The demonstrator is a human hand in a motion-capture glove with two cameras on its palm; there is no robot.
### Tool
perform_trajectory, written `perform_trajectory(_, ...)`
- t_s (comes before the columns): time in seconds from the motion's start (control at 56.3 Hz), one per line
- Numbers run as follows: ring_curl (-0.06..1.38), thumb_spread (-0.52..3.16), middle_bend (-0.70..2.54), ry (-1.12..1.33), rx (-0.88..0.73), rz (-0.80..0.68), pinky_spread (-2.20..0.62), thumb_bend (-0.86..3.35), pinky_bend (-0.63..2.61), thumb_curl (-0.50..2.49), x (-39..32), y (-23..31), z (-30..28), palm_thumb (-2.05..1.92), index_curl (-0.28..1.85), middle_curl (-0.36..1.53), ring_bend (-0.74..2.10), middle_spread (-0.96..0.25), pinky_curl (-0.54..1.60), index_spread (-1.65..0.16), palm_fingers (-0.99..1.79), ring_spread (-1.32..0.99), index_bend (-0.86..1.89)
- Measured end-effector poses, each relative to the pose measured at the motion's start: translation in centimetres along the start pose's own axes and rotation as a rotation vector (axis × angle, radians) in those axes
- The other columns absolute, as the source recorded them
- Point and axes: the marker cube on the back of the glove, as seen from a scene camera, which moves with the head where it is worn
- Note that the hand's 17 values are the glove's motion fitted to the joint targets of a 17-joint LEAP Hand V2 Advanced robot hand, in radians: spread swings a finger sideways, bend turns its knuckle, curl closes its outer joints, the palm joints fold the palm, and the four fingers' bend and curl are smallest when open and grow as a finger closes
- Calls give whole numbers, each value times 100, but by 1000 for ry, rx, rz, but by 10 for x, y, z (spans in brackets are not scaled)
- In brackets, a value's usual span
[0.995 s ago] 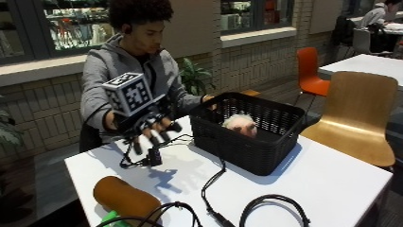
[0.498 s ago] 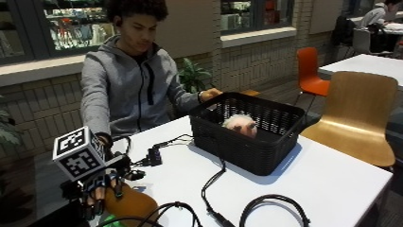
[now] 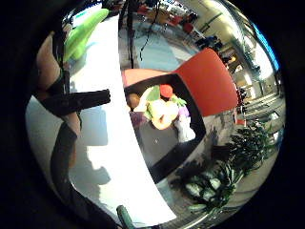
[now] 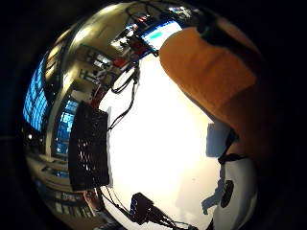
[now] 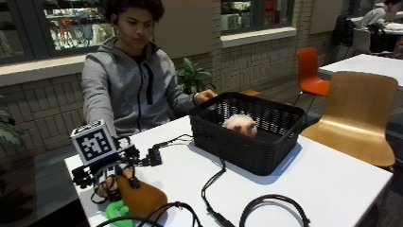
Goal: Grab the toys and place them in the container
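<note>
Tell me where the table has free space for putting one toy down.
Bare tabletop lies to the basket's right, toward the wooden chair. The near-left corner is crowded: the gloved hand, orange toy, green toy and cables.

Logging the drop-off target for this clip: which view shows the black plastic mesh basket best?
The outside view: the black plastic mesh basket stands whole on the white table, a pink plush toy inside. The thumb side palm view shows only its mesh wall from afar; the little finger side view shows none of it.

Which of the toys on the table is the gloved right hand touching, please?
The brown stuffed toy at the table's near corner; the gloved right hand rests on it, while the green toy lies beside it.
</note>
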Motion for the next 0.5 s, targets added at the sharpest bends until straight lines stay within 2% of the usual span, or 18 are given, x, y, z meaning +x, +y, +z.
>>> perform_trajectory(0.142,61,108,62,-97,84,-135,-32,29,152,62,-35,2,-33,78,6,51,138,-13,49,-35,48,-28,17)
perform_trajectory(0.213,62,98,65,-196,297,-41,-33,27,151,67,-80,-14,-65,80,8,55,138,-16,49,-35,49,-29,17)
perform_trajectory(0.284,62,90,67,-256,205,-251,-34,26,151,71,-135,25,-104,80,10,58,139,-18,49,-35,50,-30,17)
perform_trajectory(0.355,62,83,68,-315,249,-439,-34,25,150,75,-190,34,-135,80,12,61,139,-21,49,-35,51,-31,18)
perform_trajectory(0.498,63,71,70,-359,231,-550,-34,23,149,82,-268,52,-160,80,15,67,140,-24,49,-36,53,-32,18)
